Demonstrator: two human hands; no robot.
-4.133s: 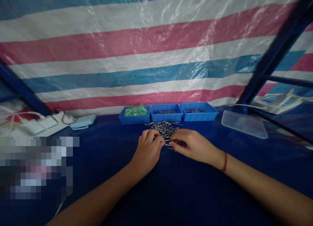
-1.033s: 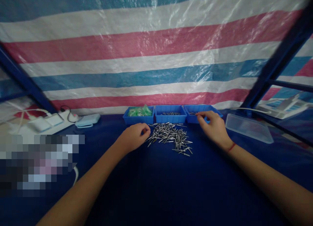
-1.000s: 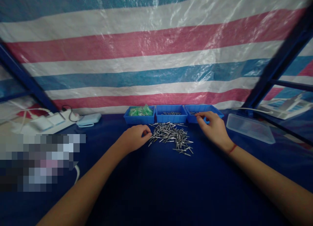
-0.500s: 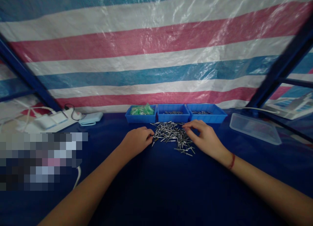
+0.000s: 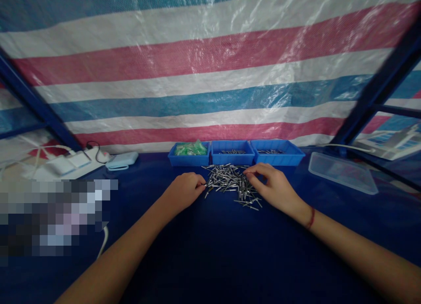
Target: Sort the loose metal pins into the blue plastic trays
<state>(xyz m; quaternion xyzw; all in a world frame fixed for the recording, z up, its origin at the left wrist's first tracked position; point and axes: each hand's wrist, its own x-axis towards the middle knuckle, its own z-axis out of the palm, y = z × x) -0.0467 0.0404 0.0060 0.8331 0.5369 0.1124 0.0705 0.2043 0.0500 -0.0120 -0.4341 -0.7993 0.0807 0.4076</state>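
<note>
The right hand (image 5: 274,187) is back at the pile of metal pins (image 5: 230,183), its fingertips on the pile's right edge; a second ago it reached to the right blue tray (image 5: 279,151) behind the pile. The left hand (image 5: 184,191) now touches the pile's left edge, fingers pinched. Four seconds ago both hands met over the pile's near side.

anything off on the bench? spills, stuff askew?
Nothing damaged. The metal pins lie in a loose heap on the blue cloth in front of the three blue trays, a few strays at its near edge. Left hand and right hand touch its sides. The clear lid sits at an angle.
</note>
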